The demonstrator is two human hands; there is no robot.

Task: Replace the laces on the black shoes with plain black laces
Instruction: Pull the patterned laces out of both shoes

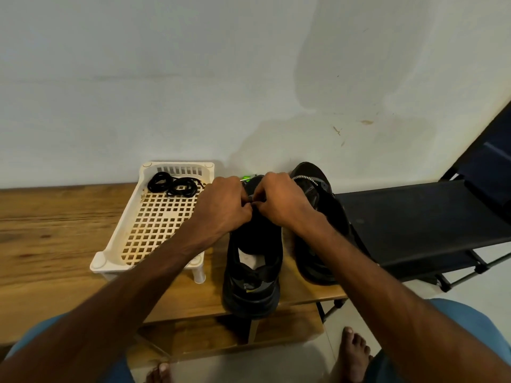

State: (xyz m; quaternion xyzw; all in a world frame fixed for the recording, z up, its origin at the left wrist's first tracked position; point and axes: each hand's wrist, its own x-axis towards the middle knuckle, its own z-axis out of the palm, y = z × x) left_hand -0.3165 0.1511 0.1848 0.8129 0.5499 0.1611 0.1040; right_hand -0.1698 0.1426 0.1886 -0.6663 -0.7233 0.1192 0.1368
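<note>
Two hands: left hand (221, 205) and right hand (279, 203) meet knuckle to knuckle over the front of the middle shoe (253, 272), fingers curled tight.
Grip: both pinch a short bit of lace (251, 199) between the fingertips; most of it is hidden.
Middle shoe: black, upright, heel at the table's near edge, toe toward the wall.
Second shoe (318, 217): black, just right of the middle shoe, with a speckled lace (304, 179) near its toe.
Tray (121, 219): cream lattice on short legs, just left of the middle shoe.
Plain black laces (172, 185): coiled at the tray's far end.
Table (55, 230): brown wood grain, under the middle shoe.
Wall (193, 78): pale, stained, just beyond the shoe's toe.
Black seat (414, 217): right of both shoes.
Floor (276, 360): pale, below the shoe's heel.
</note>
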